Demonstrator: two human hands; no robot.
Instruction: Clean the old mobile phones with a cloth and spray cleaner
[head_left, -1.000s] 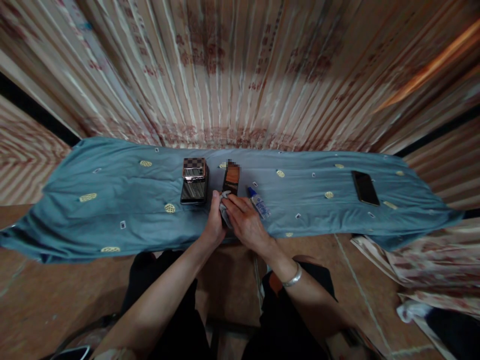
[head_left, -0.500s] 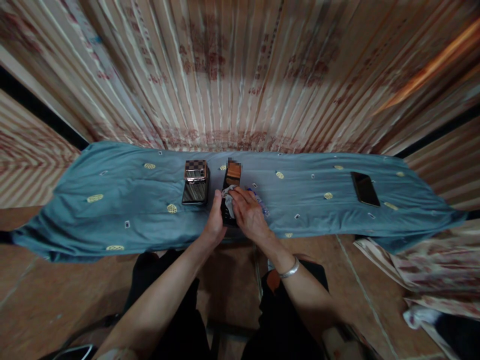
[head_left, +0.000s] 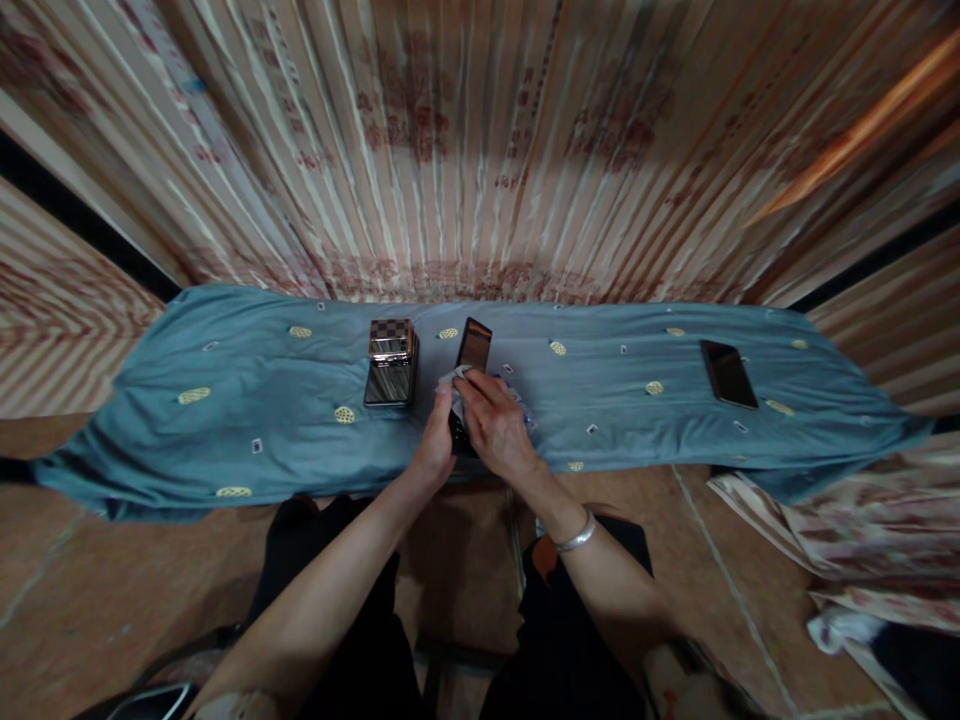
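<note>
Held at the table's front edge is a black phone (head_left: 475, 343), its upper part a glossy, reflective screen; small light marks like keys show on the lower part. My left hand (head_left: 435, 430) is closed round its left side. My right hand (head_left: 496, 420) is closed on a crumpled pale cloth (head_left: 454, 376) and presses it against the middle of the phone. The fingers hide much of the phone's lower half. Beside the right hand, partly covered by it, lies a blue-and-white patterned item (head_left: 523, 402) whose kind I cannot make out.
A shiny black device with a brown checkered upper part (head_left: 391, 365) lies left of my hands. Far to the right lies a dark phone (head_left: 729, 374). All rest on a teal patterned cloth (head_left: 622, 420) over the narrow table. Pleated curtains (head_left: 465, 200) hang close behind.
The phone has tilted, its top end turning slightly right. My right hand and the cloth have shifted a little over it. The other items stay in place.
</note>
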